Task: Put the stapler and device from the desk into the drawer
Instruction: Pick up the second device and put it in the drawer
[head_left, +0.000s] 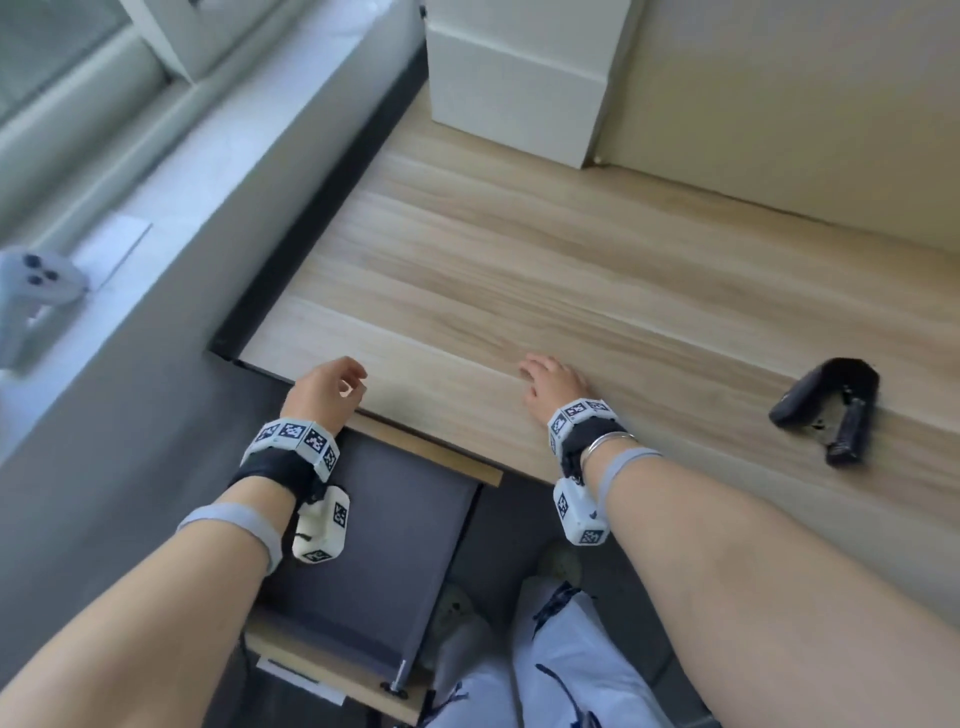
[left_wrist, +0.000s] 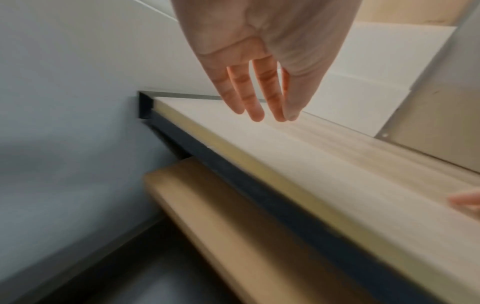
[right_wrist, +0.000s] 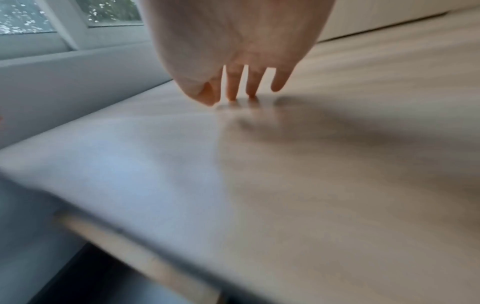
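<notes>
A black stapler (head_left: 826, 410) lies on the light wooden desk (head_left: 519, 270) at the right, near the front edge. Under the desk's left part the drawer (head_left: 374, 551) stands pulled out, with a dark grey floor and a wooden front (left_wrist: 233, 226). My left hand (head_left: 343, 384) hovers over the desk's front edge above the drawer, fingers (left_wrist: 257, 107) hanging loosely and holding nothing. My right hand (head_left: 540, 379) rests on the desk to the left of the stapler, its fingertips (right_wrist: 233, 90) touching the wood. A white hand-held device (head_left: 36, 291) with dark buttons sits on the windowsill at the far left.
A white box-like cabinet (head_left: 519, 78) stands at the back of the desk against a cream wall. The grey windowsill (head_left: 208, 156) runs along the desk's left side. My legs in light trousers (head_left: 545, 665) are below the desk, right of the drawer.
</notes>
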